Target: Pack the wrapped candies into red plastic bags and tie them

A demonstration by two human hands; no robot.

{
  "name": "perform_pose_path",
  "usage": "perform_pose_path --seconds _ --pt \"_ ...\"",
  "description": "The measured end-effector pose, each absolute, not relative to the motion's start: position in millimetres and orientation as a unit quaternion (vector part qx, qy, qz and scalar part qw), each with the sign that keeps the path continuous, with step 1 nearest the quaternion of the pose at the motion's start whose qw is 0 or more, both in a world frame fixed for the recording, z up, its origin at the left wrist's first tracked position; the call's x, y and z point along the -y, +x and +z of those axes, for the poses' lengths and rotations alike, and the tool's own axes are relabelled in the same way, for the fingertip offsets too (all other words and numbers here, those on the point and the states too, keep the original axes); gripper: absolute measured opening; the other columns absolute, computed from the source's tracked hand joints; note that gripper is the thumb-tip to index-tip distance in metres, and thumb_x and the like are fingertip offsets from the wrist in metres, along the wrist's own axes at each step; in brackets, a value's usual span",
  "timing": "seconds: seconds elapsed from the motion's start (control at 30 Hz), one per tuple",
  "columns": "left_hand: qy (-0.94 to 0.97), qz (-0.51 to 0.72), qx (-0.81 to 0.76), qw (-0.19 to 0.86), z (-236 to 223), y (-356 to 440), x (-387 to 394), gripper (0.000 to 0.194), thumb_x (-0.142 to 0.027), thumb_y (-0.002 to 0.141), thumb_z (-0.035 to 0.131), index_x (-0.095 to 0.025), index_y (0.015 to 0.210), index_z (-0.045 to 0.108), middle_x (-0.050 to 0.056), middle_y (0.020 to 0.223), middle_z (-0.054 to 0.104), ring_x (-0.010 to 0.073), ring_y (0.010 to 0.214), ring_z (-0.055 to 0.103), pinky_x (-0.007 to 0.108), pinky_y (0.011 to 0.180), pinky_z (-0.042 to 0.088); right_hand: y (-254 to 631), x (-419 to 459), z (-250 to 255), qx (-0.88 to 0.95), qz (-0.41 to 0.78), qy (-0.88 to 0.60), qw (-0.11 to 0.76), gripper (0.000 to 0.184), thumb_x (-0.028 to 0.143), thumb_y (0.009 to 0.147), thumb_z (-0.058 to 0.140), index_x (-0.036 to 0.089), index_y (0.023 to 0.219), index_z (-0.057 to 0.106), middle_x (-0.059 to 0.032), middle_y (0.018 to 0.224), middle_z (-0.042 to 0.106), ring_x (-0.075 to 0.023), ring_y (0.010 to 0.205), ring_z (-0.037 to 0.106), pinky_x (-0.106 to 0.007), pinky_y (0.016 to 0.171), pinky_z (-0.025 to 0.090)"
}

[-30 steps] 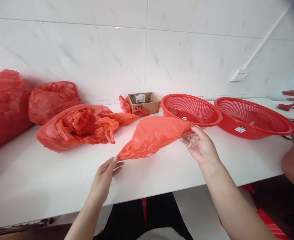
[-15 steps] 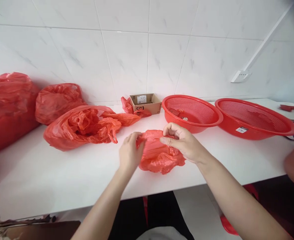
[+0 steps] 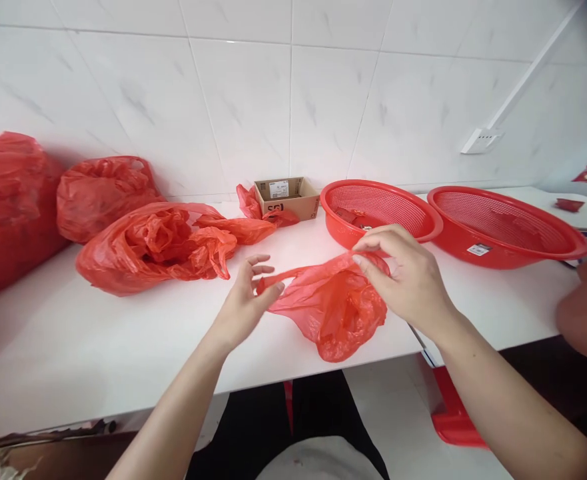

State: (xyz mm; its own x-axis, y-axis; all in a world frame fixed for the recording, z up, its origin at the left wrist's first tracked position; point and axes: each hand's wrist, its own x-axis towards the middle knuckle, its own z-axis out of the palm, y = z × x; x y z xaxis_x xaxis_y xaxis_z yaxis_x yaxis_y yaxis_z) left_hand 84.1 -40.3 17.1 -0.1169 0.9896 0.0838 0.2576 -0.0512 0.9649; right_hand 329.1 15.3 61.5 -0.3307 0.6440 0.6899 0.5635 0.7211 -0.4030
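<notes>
Your right hand pinches a red plastic bag by its upper edge, thumb and index fingertips closed together on the film. Your left hand has its fingers curved and parted from the thumb, with the drawn-out end of the bag between them; whether they press on it you cannot tell from here. Between your hands the bag stretches in a narrow strip, and its loose, crumpled body sags below the right pinch, near the table's front edge. Your right wrist is bent inward, back of the hand mostly up, and its forearm comes in from the lower right; the left forearm rises from the lower left, thumb toward the bag. Beneath both hands is the white table. Left of your left hand lies a heap of crumpled red bags, and farther left stand a rounded red bundle and a larger red sack. Beyond your grip, toward the marbled wall tiles, sits an open cardboard box. Just behind your right hand is one perforated red basket; to its right, a second basket bears a white label, with a wall socket above.
</notes>
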Motion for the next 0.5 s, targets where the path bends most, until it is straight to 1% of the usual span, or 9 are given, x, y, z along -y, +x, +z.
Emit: perform_pose_path --seconds 0.1,0.13,0.17,0.2,0.27,0.33,0.37,0.43,0.5 --pt "0.655 0.451 -0.596 0.111 5 104 41 0.073 -0.030 0.078 0.070 -0.029 0.143 0.035 0.012 0.145 0.042 0.0292 0.132 0.043 0.049 0.106 0.039 321 -15 59 0.839 0.060 -0.354 0.410 0.012 0.012 0.088 0.053 0.022 0.089 0.060 -0.0037 0.089 0.063 -0.0186 0.086 0.061 -0.034 0.074 0.051" --pt "0.679 0.428 -0.593 0.060 -2 110 39 0.077 -0.027 0.076 0.072 -0.029 0.144 0.036 0.012 0.148 0.039 0.0310 0.136 0.039 0.050 0.109 0.036 321 -17 56 0.842 0.069 -0.364 0.392 0.012 0.012 0.088 0.053 0.022 0.088 0.060 -0.0035 0.089 0.064 -0.0185 0.085 0.062 -0.033 0.073 0.051" --pt "0.693 0.405 -0.595 0.047 -10 115 34 0.079 -0.024 0.073 0.073 -0.029 0.143 0.039 0.013 0.150 0.038 0.0334 0.137 0.036 0.053 0.111 0.032 322 -19 53 0.843 0.073 -0.375 0.380 0.012 0.012 0.088 0.053 0.021 0.088 0.060 -0.0034 0.089 0.064 -0.0185 0.084 0.062 -0.033 0.073 0.052" --pt "0.697 0.385 -0.601 0.066 -19 120 29 0.078 -0.021 0.071 0.074 -0.028 0.142 0.043 0.013 0.150 0.039 0.0363 0.138 0.034 0.056 0.112 0.029 322 -18 51 0.842 0.069 -0.380 0.377 0.012 0.012 0.088 0.052 0.021 0.088 0.059 -0.0034 0.089 0.065 -0.0185 0.084 0.062 -0.034 0.073 0.052" --pt "0.685 0.373 -0.608 0.148 -33 127 15 0.061 -0.015 0.071 0.069 -0.025 0.130 0.056 0.013 0.140 0.051 0.0384 0.137 0.035 0.059 0.113 0.023 320 -6 46 0.834 0.034 -0.366 0.411 0.012 0.012 0.089 0.051 0.021 0.091 0.058 -0.0042 0.089 0.065 -0.0190 0.084 0.062 -0.035 0.075 0.052" --pt "0.666 0.384 -0.601 0.218 -40 130 5 0.038 -0.011 0.075 0.060 -0.022 0.111 0.065 0.012 0.127 0.061 0.0364 0.131 0.043 0.057 0.112 0.025 315 15 38 0.835 0.009 -0.319 0.449 0.015 0.010 0.090 0.050 0.022 0.095 0.058 -0.0048 0.089 0.067 -0.0188 0.083 0.063 -0.034 0.076 0.052" --pt "0.659 0.393 -0.595 0.240 -39 131 1 0.031 -0.010 0.075 0.057 -0.022 0.102 0.066 0.011 0.124 0.063 0.0346 0.128 0.046 0.054 0.111 0.028 311 26 33 0.847 0.013 -0.293 0.444 0.016 0.010 0.089 0.050 0.021 0.097 0.058 -0.0047 0.088 0.067 -0.0185 0.081 0.063 -0.033 0.074 0.052" --pt "0.648 0.408 -0.575 0.288 -31 132 -1 0.021 -0.011 0.073 0.056 -0.022 0.090 0.064 0.008 0.124 0.063 0.0306 0.121 0.052 0.048 0.107 0.035 307 41 20 0.887 0.037 -0.279 0.367 0.015 0.012 0.090 0.049 0.021 0.094 0.060 -0.0038 0.085 0.068 -0.0179 0.077 0.063 -0.032 0.070 0.053" --pt "0.628 0.419 -0.548 0.361 -18 130 1 0.011 -0.016 0.074 0.056 -0.021 0.083 0.059 0.007 0.110 0.067 0.0259 0.105 0.060 0.041 0.096 0.045 311 41 8 0.907 0.043 -0.338 0.247 0.017 0.018 0.093 0.046 0.021 0.091 0.063 -0.0035 0.087 0.070 -0.0179 0.076 0.065 -0.031 0.066 0.053"
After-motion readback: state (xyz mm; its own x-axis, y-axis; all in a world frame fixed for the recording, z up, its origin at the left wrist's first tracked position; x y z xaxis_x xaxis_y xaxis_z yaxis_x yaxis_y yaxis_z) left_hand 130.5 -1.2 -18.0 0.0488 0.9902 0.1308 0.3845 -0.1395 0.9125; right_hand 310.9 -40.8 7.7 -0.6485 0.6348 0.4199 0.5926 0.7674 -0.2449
